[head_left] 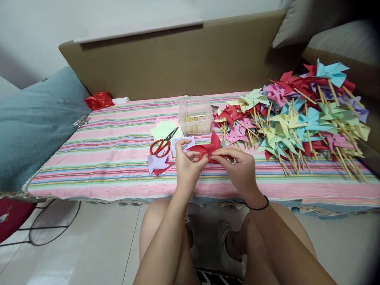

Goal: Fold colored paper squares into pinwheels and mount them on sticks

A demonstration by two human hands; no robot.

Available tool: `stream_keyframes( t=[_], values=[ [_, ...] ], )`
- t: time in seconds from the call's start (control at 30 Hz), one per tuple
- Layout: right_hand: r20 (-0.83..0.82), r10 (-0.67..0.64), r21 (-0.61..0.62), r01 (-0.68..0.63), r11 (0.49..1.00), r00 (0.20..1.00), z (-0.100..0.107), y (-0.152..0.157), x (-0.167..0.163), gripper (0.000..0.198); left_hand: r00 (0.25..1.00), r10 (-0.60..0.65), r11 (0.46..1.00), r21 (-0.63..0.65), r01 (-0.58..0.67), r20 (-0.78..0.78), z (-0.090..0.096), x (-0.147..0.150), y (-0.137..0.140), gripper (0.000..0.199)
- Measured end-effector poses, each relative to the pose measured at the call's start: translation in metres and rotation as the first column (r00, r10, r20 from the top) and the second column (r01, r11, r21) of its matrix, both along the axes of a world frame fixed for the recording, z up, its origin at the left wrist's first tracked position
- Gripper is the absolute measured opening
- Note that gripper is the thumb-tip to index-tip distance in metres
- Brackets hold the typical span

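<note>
Head view: both hands pinch a red paper pinwheel (210,149) above the sofa seat (97,162), near its front edge.
Left hand (190,163) and right hand (240,163) each press thumb against fingers at the paper's near side, each grip pinching it, probably to keep its folds gathered. Scissors (168,138) and paper sheets (157,132) lie to the left, a clear box (194,106) of sticks (194,128) toward the back edge, seemingly for easy reach; stick-mounted pinwheels (287,122) crowd the right end, perhaps keeping their blades uncrushed.
</note>
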State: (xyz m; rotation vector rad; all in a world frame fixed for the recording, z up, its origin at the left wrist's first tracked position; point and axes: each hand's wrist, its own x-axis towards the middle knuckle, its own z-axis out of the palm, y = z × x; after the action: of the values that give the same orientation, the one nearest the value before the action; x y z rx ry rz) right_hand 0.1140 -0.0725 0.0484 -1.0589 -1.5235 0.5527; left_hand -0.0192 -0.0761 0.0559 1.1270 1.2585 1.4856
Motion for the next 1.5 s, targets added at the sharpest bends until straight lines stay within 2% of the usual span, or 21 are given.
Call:
stream_keyframes(
  t=[0.33, 1.1, 1.23, 1.5],
  values=[
    [-0.077, -0.007, -0.016, 0.006, 1.0, 0.997, -0.002, 0.0024, -0.0003, 0.007, 0.995, -0.052, 0.999, -0.009, 0.053, 0.086, 0.0024, -0.0004, -0.0007, 0.052],
    [-0.008, 0.006, -0.033, -0.006, 0.999, 1.0, 0.0, 0.003, 0.0031, 0.005, 0.992, -0.063, 0.998, -0.009, 0.064, 0.11, 0.0068, 0.0013, -0.0022, 0.05],
    [-0.022, 0.013, -0.075, -0.014, 0.997, 1.0, -0.0018, 0.004, 0.0038, 0.004, 0.994, -0.076, 0.997, 0.011, 0.076, 0.082, 0.0059, 0.0009, -0.0022, 0.049],
    [-0.019, 0.006, -0.113, -0.008, 0.994, 1.0, -0.0033, 0.0039, 0.005, 0.002, 0.996, -0.053, 0.995, 0.086, 0.059, -0.074, -0.0006, -0.0009, -0.0013, 0.047]
  ],
)
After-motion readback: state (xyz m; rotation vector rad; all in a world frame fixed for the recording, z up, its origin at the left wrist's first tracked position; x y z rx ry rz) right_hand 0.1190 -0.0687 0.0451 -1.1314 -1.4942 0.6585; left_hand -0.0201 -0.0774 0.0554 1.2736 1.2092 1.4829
